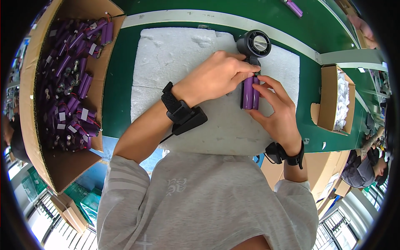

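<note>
A black handheld fan point(255, 43) with a round head and a silver centre lies on a white foam slab point(175, 54). Below its neck, along the dark handle, sits a purple battery pack point(251, 93) of two cells side by side. My left hand point(218, 77) reaches across from the left, thumb and fingers closed at the fan's neck just above the pack; what lies between the fingertips is mostly hidden. On the other side, my right hand point(277, 102) curls around the battery pack, fingertips near its top and thumb at its lower end.
At the left stands a large cardboard box point(106, 62) full of purple battery packs. A smaller cardboard box point(327, 98) of white pieces is at the right. One purple battery pack point(294, 8) lies farther back on the green table point(118, 91). Another person point(360, 171) sits at far right.
</note>
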Demonstrator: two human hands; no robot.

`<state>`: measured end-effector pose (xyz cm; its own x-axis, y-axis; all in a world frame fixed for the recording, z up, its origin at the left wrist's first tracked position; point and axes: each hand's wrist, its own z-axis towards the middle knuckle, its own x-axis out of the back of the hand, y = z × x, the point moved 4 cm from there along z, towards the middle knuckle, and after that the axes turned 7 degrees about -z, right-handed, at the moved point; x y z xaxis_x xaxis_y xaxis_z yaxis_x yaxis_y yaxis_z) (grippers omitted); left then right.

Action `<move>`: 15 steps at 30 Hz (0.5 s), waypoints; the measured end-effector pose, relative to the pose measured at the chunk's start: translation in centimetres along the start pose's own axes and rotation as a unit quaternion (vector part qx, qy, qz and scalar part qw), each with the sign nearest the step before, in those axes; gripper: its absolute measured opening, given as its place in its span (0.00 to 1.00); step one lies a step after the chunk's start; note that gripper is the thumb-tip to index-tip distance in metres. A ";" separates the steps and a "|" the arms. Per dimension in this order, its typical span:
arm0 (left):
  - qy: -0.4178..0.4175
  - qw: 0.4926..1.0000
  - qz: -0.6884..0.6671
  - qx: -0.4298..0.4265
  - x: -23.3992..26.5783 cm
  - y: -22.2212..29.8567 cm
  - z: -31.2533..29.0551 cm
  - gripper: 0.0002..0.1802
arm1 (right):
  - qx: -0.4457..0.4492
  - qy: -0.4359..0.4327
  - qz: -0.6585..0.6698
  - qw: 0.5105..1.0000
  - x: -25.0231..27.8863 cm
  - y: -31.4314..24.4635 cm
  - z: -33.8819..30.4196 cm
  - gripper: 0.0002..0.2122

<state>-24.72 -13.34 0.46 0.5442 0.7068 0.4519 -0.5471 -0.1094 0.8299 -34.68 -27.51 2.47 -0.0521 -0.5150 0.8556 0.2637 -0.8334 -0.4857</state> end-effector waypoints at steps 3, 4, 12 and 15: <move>0.002 1.000 0.004 0.000 0.0 -0.2 0.1 0.12 | 0.003 0.006 0.006 1.000 0.0 0.1 0.1 0.26; 0.012 1.000 0.000 -0.004 0.0 -0.2 0.1 0.12 | -0.003 0.004 0.017 1.000 0.0 0.2 0.2 0.24; 0.006 0.997 -0.046 0.059 0.1 -0.1 0.2 0.12 | 0.017 -0.011 0.050 0.999 0.3 0.8 1.0 0.22; 0.019 0.997 -0.056 0.057 0.0 -0.4 0.3 0.12 | 0.015 -0.019 0.056 0.998 0.1 0.8 1.0 0.23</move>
<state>-24.34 -13.46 0.28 0.5721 0.7449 0.3432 -0.4074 -0.1051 0.9072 -33.48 -28.05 2.37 0.0155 -0.5961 0.8027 0.2947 -0.7645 -0.5734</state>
